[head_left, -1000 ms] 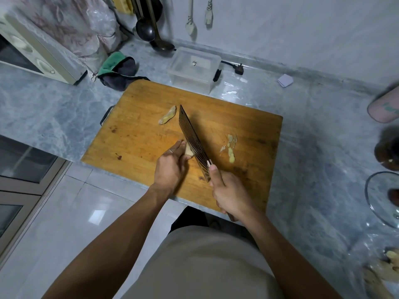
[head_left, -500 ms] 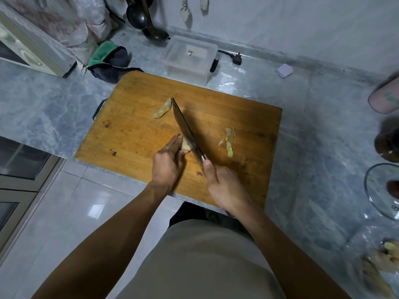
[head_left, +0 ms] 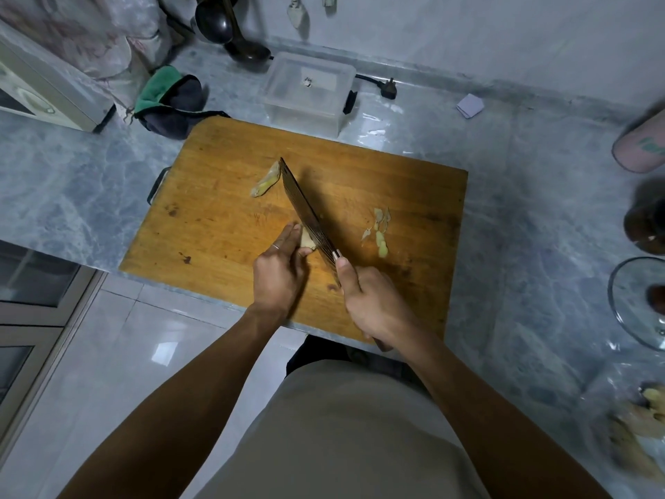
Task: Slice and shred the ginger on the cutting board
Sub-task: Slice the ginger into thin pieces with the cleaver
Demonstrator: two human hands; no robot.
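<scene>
pale ginger [head_left: 306,241] pinched under left hand [head_left: 279,273] fingertips, touching knife [head_left: 306,214]

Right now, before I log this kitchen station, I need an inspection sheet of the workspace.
Surface: grey marble counter, wooden cutting board on it.
Job's things: ginger piece at the knife; spare ginger chunk; cut slices.
Clutter: plastic box, cloth, glass lid.
Hands: left hand pinches the ginger piece; right hand grips the knife.
Cables: plug lead by the wall.
Surroundings: ladles hanging.
</scene>
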